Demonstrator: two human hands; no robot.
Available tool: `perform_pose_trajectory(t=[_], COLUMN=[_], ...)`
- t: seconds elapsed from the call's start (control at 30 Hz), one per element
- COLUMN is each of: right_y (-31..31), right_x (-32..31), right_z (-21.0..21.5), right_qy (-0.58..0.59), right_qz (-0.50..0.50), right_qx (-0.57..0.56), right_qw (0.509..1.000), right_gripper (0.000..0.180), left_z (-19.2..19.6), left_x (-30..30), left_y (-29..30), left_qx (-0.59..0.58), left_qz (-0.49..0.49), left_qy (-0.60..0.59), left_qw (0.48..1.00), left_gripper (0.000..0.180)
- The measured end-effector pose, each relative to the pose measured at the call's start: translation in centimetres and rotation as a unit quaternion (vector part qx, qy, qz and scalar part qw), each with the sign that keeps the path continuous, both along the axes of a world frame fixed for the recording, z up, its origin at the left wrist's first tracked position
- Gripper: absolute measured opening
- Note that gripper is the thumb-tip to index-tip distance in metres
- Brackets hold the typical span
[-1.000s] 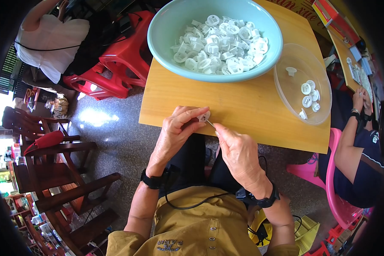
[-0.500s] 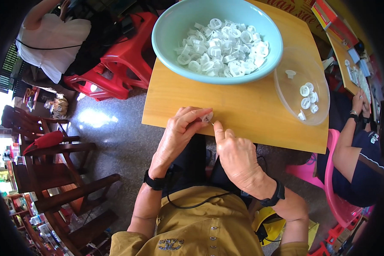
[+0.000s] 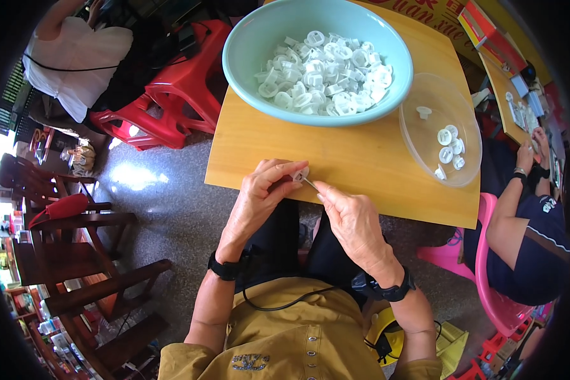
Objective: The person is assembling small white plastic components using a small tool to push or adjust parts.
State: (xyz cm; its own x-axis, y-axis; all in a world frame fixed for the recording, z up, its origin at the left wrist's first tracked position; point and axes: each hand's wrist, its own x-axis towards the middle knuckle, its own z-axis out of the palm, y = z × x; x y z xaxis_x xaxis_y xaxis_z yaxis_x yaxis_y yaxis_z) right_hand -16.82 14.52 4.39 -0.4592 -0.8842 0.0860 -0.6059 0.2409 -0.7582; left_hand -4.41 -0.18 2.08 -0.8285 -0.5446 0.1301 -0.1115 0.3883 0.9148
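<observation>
While the left hand (image 3: pixel 259 193) pinches a small white piece (image 3: pixel 301 175) between thumb and fingers, the right hand (image 3: pixel 354 225) grips a thin, straight stick (image 3: pixel 310 184) that looks like metal. Both hands are nearly closed, with just a narrow gap for what they hold. The piece is round like a button and looks like smooth plastic. It is held up at the near edge of the table (image 3: pixel 354 155). The stick's tip is at the piece, but I cannot tell if it goes in or only touches.

The table has a flat, smooth top, yellow-brown like wood. On its far part sits a big round bowl (image 3: pixel 253 76), pale blue-green and shiny, with a heap of white bits (image 3: pixel 329 73) in it. On the table's right side is a thin, see-through tub (image 3: pixel 453 101) with a few round white pieces (image 3: pixel 448 142) in it, one of them away from the rest. Left of the table, red stools (image 3: pixel 183 82) stand on a gray, speckled floor (image 3: pixel 171 215). Right of the table, a person (image 3: pixel 519 240) sits on a smooth pink chair (image 3: pixel 487 278) with a curved back.
</observation>
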Motion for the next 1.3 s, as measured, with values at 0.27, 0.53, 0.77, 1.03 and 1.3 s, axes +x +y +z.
perform_pose_trajectory(t=[0.27, 0.53, 0.77, 1.03, 1.3], right_y=[0.0, -0.2, -0.6, 0.2, 2.6], right_x=[0.2, 0.5, 1.9, 0.0, 0.8], right_z=[0.0, 0.2, 1.4, 0.8, 6.6], right_qy=[0.009, 0.063, 0.228, 0.191, -0.072], right_qz=[-0.001, 0.002, 0.025, 0.074, -0.071], right_qx=[0.007, 0.031, 0.136, 0.047, -0.062], right_qw=[1.0, 0.998, 0.964, 0.978, 0.993], right_gripper=[0.02, 0.021, 0.031, 0.03, 0.02], left_z=[0.2, 0.1, 0.1, -0.9, 1.0], left_x=[0.1, 0.1, 0.0, 0.4, 1.2], left_y=[0.0, 0.0, -0.1, -0.1, 2.2], left_qx=[0.012, -0.001, 0.021, 0.022, 0.465], left_qz=[0.001, 0.005, 0.005, 0.031, -0.014], left_qy=[-0.019, 0.003, -0.006, 0.022, 0.215], left_qw=[1.0, 1.0, 1.0, 0.999, 0.858], left_gripper=[0.035, 0.035, 0.034, 0.033, 0.041])
